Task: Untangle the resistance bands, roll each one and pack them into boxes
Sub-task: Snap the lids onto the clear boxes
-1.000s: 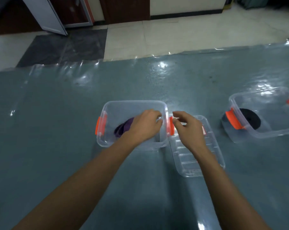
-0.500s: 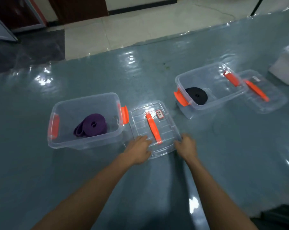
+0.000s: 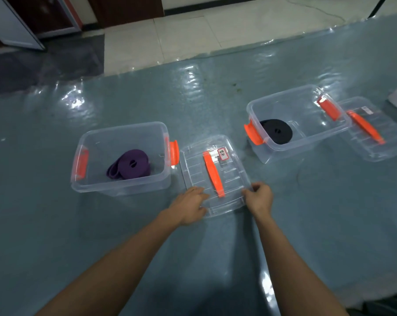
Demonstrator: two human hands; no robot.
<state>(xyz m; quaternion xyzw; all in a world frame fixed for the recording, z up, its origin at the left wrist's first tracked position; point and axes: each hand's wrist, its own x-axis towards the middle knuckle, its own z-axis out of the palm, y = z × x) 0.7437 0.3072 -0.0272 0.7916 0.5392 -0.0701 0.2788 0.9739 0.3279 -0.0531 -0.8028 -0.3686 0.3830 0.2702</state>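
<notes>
Hands meet at the near edge of a clear lid (image 3: 212, 174) in the centre of the head view: the left hand (image 3: 189, 207) grips its lower-left corner with fingers curled over the rim, and the right hand (image 3: 259, 198) pinches the lower-right corner. Left of centre, an open clear box (image 3: 122, 181) with orange latches holds the rolled purple band (image 3: 130, 165), which lies on the box floor with one end loosening outward. At the upper right of the frame a second open box (image 3: 307, 142) contains a tightly coiled black band (image 3: 276, 131), and its own lid (image 3: 371, 133) lies just beside it on the right. Both boxes sit on a glossy blue-grey table covering (image 3: 56, 224). Rolling and packing appear finished, and closing the purple band's box seems to be the step in hand; the next move probably calls for lifting the lid, carrying it left over the box and pressing it down squarely so the latches can engage.
</notes>
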